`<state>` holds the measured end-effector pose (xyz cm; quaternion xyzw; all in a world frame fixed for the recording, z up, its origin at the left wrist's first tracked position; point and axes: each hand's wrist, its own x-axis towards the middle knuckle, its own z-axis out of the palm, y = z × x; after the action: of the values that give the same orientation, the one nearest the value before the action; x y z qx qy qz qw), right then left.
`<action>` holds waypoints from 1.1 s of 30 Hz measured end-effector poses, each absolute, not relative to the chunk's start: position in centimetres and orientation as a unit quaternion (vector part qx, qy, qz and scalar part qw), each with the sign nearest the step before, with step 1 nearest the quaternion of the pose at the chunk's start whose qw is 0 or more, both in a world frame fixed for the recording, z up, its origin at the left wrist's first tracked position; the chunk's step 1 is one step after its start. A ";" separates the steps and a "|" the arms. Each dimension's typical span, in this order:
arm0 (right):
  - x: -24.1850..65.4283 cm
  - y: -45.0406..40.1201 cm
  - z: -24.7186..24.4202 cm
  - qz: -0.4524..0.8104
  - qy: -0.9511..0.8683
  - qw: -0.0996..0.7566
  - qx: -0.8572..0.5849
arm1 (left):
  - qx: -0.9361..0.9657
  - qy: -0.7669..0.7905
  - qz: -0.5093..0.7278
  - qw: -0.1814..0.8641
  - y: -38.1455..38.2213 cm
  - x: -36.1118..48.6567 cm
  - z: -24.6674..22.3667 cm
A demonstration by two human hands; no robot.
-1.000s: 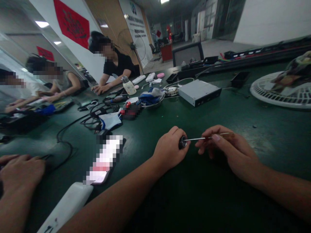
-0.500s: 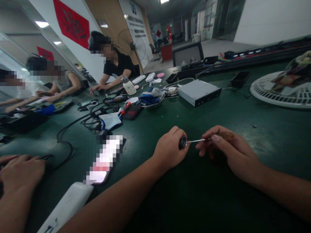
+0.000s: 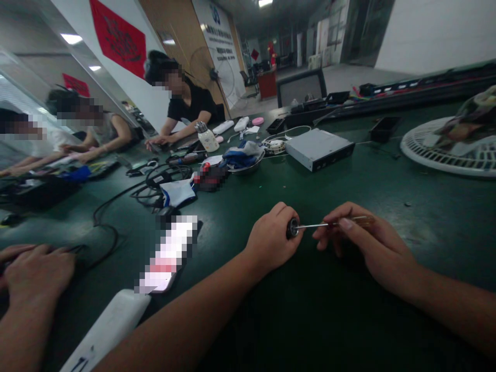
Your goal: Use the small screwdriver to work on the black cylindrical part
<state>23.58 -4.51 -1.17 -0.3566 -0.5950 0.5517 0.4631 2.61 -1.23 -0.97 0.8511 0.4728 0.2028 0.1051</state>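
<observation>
My left hand (image 3: 273,237) is wrapped round a dark cylindrical piece (image 3: 292,228), whose round end with a metallic-looking rim faces right. The rest of that piece is hidden in my fist. In my right hand (image 3: 360,240) is a screwdriver (image 3: 362,221) with a brownish translucent handle, pinched between thumb and fingers. Its thin metal shaft points left and its tip meets the round end of the dark piece. Whether the tip sits inside a screw I cannot tell. Both hands are held over the dark green table (image 3: 310,320).
Left of my forearm lie a lit phone (image 3: 170,253) and a white elongated object (image 3: 112,320). Another person's hands (image 3: 39,274) are at the left edge. Farther back are cables, a bowl of blue and white cloth (image 3: 244,157), a grey disc drive (image 3: 320,147) and a white slotted basket (image 3: 442,144).
The whole view has shifted very slightly. Both hands keep the same grip, with the screwdriver tip still at the end of the dark piece.
</observation>
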 end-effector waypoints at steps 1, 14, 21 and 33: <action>23.6 -4.5 -1.2 0.549 -0.597 0.463 -0.358 | 0.852 0.473 0.201 0.103 -1.2 2.6 -1.0; 23.1 -4.5 -0.6 0.480 -0.592 0.472 -0.443 | 0.861 0.475 0.170 0.053 -1.3 2.8 -0.1; 23.2 -4.3 -0.1 0.507 -0.585 0.482 -0.411 | 0.854 0.484 0.185 0.052 -1.1 3.0 0.2; 23.6 -4.5 1.2 0.543 -0.593 0.475 -0.357 | 0.842 0.476 0.241 0.087 -1.5 3.2 1.0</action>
<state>23.55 -4.50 1.19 -0.3575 -0.5931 0.5428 0.4752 3.23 -1.48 1.00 0.8416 0.4756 0.2408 0.0870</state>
